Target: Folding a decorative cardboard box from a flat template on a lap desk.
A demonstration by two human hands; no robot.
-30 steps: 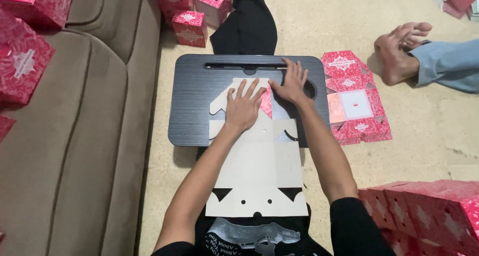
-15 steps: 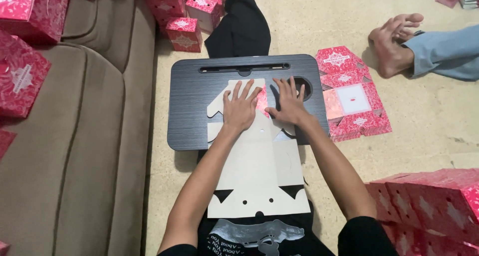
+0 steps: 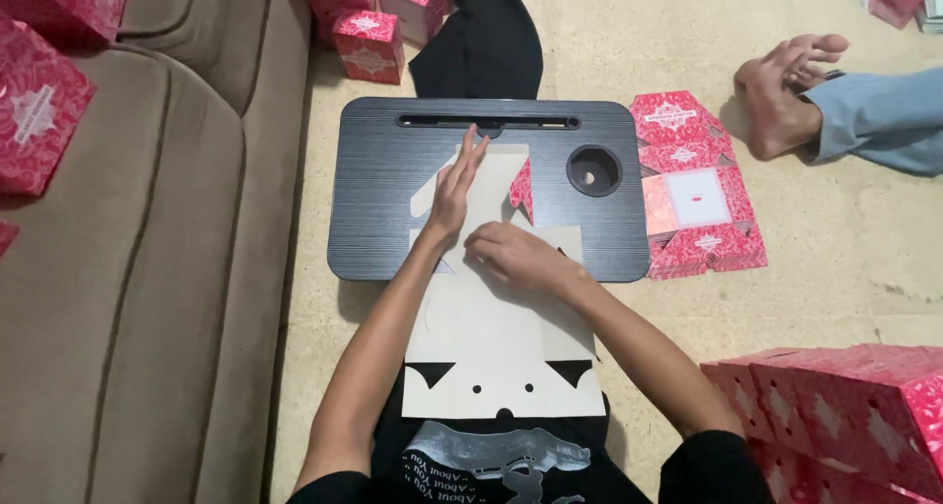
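Cardboard still lies almost wholly flat: the box blank (image 3: 496,352), plain side up, runs from the person's lap out across the black lap counter (image 3: 373,209), its long axis pointing straight away from the body, the notched end with the small holes nearest the person. Judging by that, the folding has barely begun. One flap (image 3: 522,188), red on its printed face, stands up just beyond the right hand; the other panels are unfolded, and no walls are raised.

The left hand (image 3: 454,192) lies open and flat, fingers together, pressing the far part of the blank down. The right hand (image 3: 518,258), just nearer the body and to its right, rests knuckles-up on the middle panel, fingers curled onto the card; neither hand is clamped on anything. More flat red blanks (image 3: 693,195) wait to the right of the hands, and finished red boxes (image 3: 845,406) are stacked nearer, on the floor.
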